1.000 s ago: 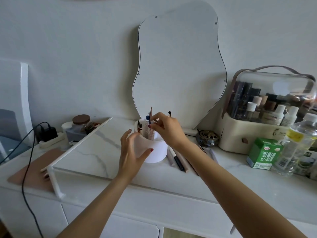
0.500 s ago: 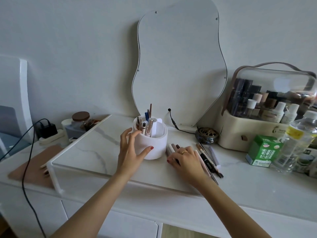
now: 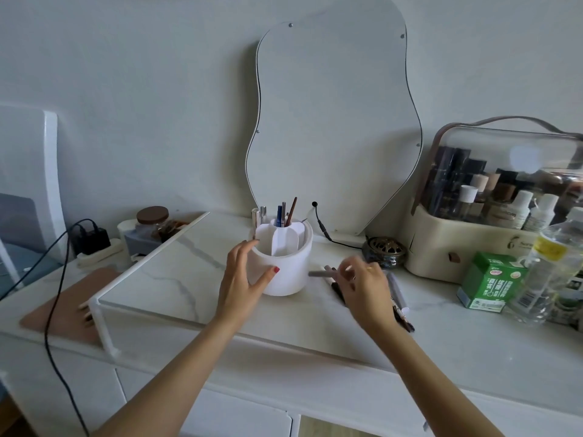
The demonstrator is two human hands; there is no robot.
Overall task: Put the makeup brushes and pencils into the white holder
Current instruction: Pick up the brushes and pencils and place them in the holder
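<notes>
Holder: the white holder (image 3: 285,268) stands at frame centre on the marble worktop (image 3: 164,279), already carrying a few sticks upright in its back compartments.
Left hand: the left hand (image 3: 241,280) cups the holder's near-left wall, fingers spread and thumb pressed on the front; it grips nothing else.
Right hand: the right hand (image 3: 366,283) sits just right of the holder, blurred, fingers pinched on a grey pencil (image 3: 321,273).
Pencil axis: roughly level, its free end pointing left at the holder's wall, nearly touching it.
Key relation: the holder's opening lies up and left of the pencil tip, so the pencil likely needs lifting and tipping upright.
Remaining: loose pencils and brushes (image 3: 398,293) lie on the worktop under and right of the right hand, the nearer one.
</notes>
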